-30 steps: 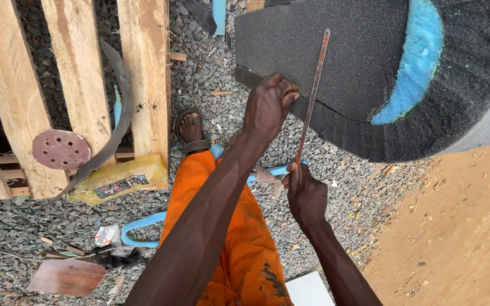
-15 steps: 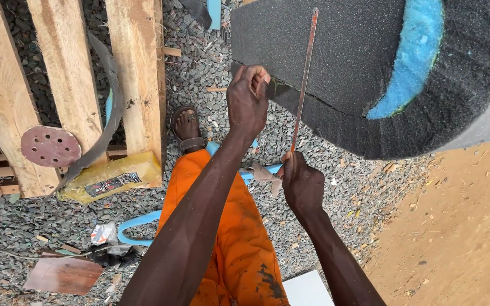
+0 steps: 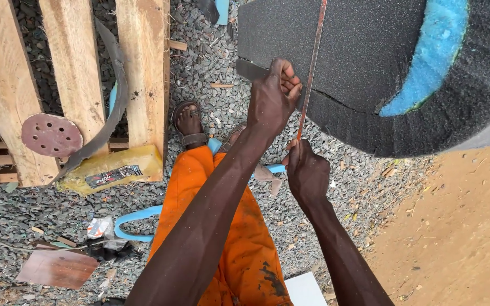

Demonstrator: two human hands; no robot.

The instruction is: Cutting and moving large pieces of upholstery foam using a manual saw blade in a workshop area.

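The right hand (image 3: 307, 173) grips the thin rusty metal blade (image 3: 312, 68) at its lower end — steadying it upright — while the left hand (image 3: 273, 99), at ten o'clock, pinches it against the dark grey foam slab (image 3: 364, 51).

hands: two, the left hand (image 3: 273, 99) and the right hand (image 3: 307, 173), both closed on the same strip
thin rusty metal strip (image 3: 312, 68): one, upright between the hands
wooden pallet planks (image 3: 143, 68): three broad ones fully counted, a fourth only partly seen at the left edge
round reddish sanding disc (image 3: 51, 135): one, lying on the planks
sandalled feet (image 3: 190, 122): one clear, a second mostly hidden behind the arm
big dark foam piece (image 3: 370, 51): one, with one blue patch (image 3: 426, 62)
yellow packet (image 3: 112, 170): one
curved grey band (image 3: 114, 90): one
flat brown sheet (image 3: 56, 267): one, on the gravel
blue hose loop (image 3: 134, 218): one
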